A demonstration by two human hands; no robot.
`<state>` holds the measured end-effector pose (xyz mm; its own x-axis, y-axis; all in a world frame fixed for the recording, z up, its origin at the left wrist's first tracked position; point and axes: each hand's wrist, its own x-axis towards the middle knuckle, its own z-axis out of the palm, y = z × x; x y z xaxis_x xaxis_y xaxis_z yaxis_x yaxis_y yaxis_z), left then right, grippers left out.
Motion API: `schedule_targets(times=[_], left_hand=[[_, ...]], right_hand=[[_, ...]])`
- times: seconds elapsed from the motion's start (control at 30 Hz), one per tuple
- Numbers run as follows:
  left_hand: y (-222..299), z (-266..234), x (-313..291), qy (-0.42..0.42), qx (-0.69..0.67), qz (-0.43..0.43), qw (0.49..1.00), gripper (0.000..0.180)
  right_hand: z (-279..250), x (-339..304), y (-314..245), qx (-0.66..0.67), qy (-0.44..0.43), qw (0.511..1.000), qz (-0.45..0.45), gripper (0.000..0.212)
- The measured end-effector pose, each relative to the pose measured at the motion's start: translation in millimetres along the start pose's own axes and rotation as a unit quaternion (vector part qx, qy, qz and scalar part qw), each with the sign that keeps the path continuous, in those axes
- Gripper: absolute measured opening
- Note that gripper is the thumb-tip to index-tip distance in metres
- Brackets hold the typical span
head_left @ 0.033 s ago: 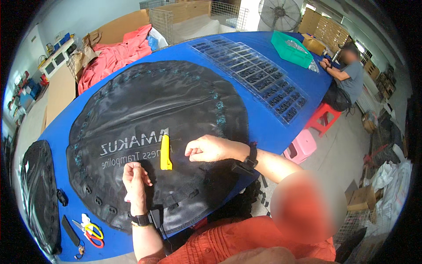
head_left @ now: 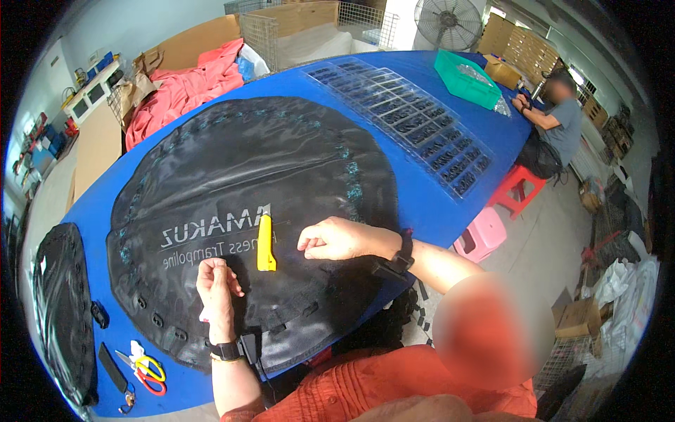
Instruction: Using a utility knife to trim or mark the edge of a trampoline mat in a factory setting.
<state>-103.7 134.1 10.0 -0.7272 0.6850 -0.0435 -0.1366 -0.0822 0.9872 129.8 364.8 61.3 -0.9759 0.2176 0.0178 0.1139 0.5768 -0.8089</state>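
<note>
the left hand pinches something too small to identify, fingers closed, above the black trampoline mat. the right hand rests loosely curled on the mat, holding nothing visible. the yellow cutter lies between them. nothing has moved since earlier.

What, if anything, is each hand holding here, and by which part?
Neither hand clearly holds anything. The left hand has its fingertips pinched over the round black trampoline mat; anything between them is too small to tell. The right hand rests on the mat beside the yellow utility knife.
</note>
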Motion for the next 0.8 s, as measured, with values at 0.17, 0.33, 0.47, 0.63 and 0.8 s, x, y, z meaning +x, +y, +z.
schedule_targets(times=[0.17, 0.33, 0.47, 0.63, 0.8], left_hand=[[3.8, 2.4, -0.3, -0.001, -0.006, 0.005, 1.000, 0.015], [5.9, 4.9, -1.0, 0.000, -0.006, 0.000, 1.000, 0.015], [8.3, 7.1, -2.9, -0.007, -0.012, 0.004, 1.000, 0.014], [5.8, 6.0, -0.3, -0.003, -0.014, 0.003, 1.000, 0.015], [3.9, 4.6, 1.4, -0.015, -0.027, 0.025, 0.999, 0.016]], right_hand=[[7.5, -26.3, -6.8, 0.008, -0.001, 1.000, 0.007, 0.026], [20.7, -51.8, -3.4, -0.003, 0.024, 1.000, 0.009, 0.025], [31.8, -69.4, -5.2, -0.017, 0.057, 0.998, 0.008, 0.026], [46.0, -83.8, -4.2, -0.039, 0.083, 0.996, -0.009, 0.036], [62.3, -96.1, -4.1, -0.056, 0.106, 0.993, -0.017, 0.043]])
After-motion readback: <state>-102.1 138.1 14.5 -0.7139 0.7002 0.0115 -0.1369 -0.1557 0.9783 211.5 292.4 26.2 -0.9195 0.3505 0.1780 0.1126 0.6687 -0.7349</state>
